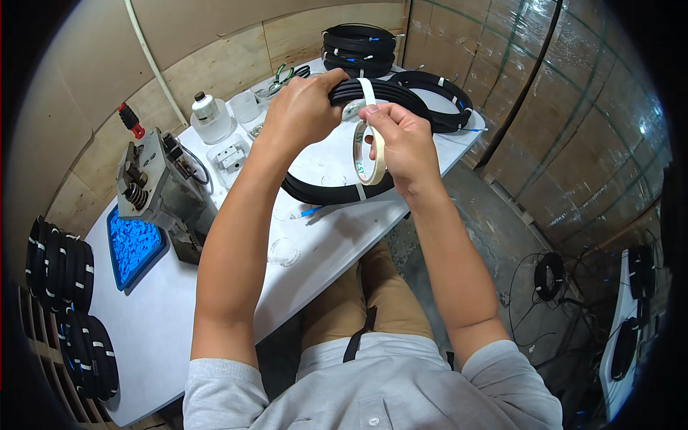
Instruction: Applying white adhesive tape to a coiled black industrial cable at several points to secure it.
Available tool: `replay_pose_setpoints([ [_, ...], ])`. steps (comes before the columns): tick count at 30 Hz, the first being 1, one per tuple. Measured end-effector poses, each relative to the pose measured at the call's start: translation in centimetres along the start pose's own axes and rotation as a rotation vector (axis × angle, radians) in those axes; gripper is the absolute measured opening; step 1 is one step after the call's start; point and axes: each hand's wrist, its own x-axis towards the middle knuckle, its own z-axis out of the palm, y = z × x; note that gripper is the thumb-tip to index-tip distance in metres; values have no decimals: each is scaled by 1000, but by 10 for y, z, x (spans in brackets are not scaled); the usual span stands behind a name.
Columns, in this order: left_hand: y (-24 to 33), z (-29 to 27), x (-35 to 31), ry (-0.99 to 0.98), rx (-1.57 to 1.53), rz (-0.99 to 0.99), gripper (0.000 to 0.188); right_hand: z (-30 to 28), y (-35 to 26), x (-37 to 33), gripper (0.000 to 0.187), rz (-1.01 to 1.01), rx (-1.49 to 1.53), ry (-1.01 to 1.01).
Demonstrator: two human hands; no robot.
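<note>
"Gripping something at the upper centre of the frame?"

"Yes — the left hand (304,111) is clamping its fingers on a black cable coil (390,93) there. The right hand (405,143) is pinching a roll of pale tape (379,161) in its fingers, and a strip (367,91) is running up over the coil."

"And around them?"

"A metal machine (168,190) is standing on the worktop (136,351) at centre left — a blue tray (148,268) is sitting beside it, holding blue pieces (135,240)."

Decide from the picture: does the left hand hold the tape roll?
No, the right hand holds the tape roll; the left hand grips the black coil.
</note>
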Motion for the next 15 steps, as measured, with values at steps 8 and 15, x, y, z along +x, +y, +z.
replay_pose_setpoints([
  [8,2,1,0,1,20,-20,20,-1,25,10,26,-110,-68,63],
  [15,6,-3,0,-64,38,-49,28,-2,30,18,37,-99,-79,137],
])
